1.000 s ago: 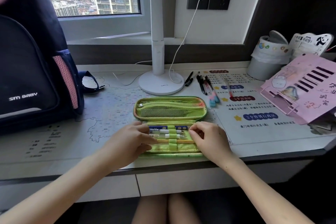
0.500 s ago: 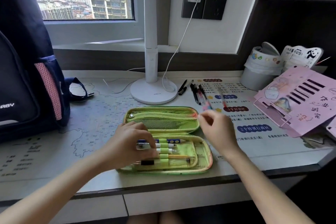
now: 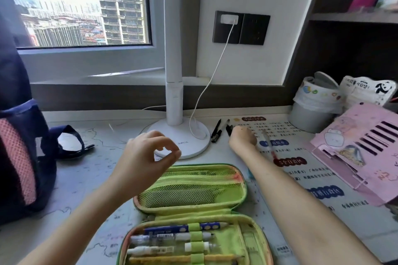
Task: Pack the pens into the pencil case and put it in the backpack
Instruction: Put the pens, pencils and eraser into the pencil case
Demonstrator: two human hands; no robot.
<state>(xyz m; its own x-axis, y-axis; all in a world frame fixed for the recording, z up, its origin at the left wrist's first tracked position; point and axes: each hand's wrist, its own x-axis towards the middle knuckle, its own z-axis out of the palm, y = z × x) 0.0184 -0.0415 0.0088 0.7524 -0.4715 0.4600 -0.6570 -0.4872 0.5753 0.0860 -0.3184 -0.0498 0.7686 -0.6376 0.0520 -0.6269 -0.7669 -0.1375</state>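
The fingertips point(image 3: 235, 129) of the right hand point(image 3: 243, 138) are curled down upon the loose pens point(image 3: 216, 131) lying on the desk point(image 3: 90, 180) behind the case point(image 3: 241, 191); whether a pen is actually gripped cannot be told, since the fingers are turned away from the camera. One black pen is seen just left of this hand, another is partly covered by it, and a clear pen point(image 3: 268, 143) with a red end is seen just to its right. The left hand point(image 3: 146, 158) is held in the air above the case's far left corner, thumb and forefinger nearly touching in a loose ring, with nothing between them.

The green case lies open on the desk, nearest the camera. Its far half is lined with mesh. In its near half, four pens point(image 3: 172, 241) are held side by side under a row of green elastic loops; the topmost is blue with pale dots.

Behind the case, the round base of a white lamp point(image 3: 193, 135) stands on the desk, its cable running up to a wall socket point(image 3: 241, 27). Far left of the case, the dark backpack point(image 3: 19, 157) stands upright, pink mesh on its side. Right of the case, a pink folder point(image 3: 355, 146) lies tilted, and a grey bin point(image 3: 310, 112) stands beyond it.
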